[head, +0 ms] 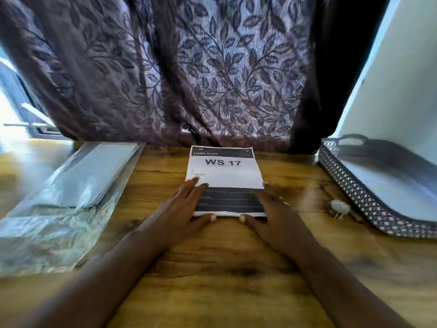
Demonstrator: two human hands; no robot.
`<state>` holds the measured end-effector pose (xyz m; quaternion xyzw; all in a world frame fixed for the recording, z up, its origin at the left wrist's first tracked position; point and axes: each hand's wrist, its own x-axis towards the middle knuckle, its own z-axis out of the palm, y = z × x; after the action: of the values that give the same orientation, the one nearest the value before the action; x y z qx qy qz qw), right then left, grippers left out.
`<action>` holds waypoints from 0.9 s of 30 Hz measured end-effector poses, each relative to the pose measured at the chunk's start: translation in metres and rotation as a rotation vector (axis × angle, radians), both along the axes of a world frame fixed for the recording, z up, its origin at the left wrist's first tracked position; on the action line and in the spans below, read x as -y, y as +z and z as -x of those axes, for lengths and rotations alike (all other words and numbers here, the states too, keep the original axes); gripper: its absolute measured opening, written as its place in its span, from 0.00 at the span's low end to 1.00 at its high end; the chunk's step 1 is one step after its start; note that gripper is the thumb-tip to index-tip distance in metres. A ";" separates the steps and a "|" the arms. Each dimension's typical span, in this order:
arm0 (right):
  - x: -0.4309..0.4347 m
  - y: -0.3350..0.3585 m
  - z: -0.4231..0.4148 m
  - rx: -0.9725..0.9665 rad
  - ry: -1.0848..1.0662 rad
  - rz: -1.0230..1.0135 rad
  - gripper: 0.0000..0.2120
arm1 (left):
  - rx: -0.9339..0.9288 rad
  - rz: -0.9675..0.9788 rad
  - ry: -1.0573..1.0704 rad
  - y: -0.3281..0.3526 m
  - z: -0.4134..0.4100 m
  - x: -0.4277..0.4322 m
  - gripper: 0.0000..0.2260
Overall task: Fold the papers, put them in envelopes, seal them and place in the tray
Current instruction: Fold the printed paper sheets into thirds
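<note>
A printed paper (224, 176) marked "WS 17" lies flat on the wooden table (212, 268), near its far edge. My left hand (184, 209) rests on the paper's left side, fingers spread and thumb at the near edge. On the paper's right side lies my right hand (272, 214), its thumb also at the near edge. Both hands press flat; neither grips the sheet. A clear plastic pack of envelopes (78, 185) lies at the left. The dark perforated tray (354, 192) stands at the right with white envelopes inside.
A leaf-patterned purple curtain (201, 67) hangs right behind the table's far edge. A small pale round object (338, 207) sits between the paper and the tray. A white wall (402, 79) rises behind the tray.
</note>
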<state>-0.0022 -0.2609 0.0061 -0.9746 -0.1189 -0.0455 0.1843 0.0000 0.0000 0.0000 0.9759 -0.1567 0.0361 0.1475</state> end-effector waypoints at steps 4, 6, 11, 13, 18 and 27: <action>-0.001 0.003 0.004 0.022 0.033 0.062 0.32 | 0.011 -0.101 -0.034 0.003 0.001 0.003 0.37; -0.001 0.002 0.003 0.049 0.033 0.057 0.31 | 0.069 -0.164 -0.065 0.001 -0.002 0.004 0.35; -0.001 0.002 0.004 0.069 0.021 0.032 0.30 | 0.196 -0.256 -0.134 0.002 0.001 0.005 0.28; -0.002 0.001 0.003 0.064 0.025 0.039 0.30 | 0.201 -0.286 -0.152 0.005 0.004 0.006 0.25; -0.003 0.004 0.002 0.073 0.018 0.055 0.31 | 0.234 -0.321 -0.197 0.011 0.005 0.009 0.25; -0.001 0.002 -0.001 0.111 0.022 0.076 0.32 | 0.353 -0.353 -0.174 0.006 -0.005 0.002 0.21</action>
<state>-0.0012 -0.2595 0.0083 -0.9755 -0.1414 -0.0928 0.1407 0.0053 -0.0023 0.0060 0.9480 -0.2672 0.1652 -0.0520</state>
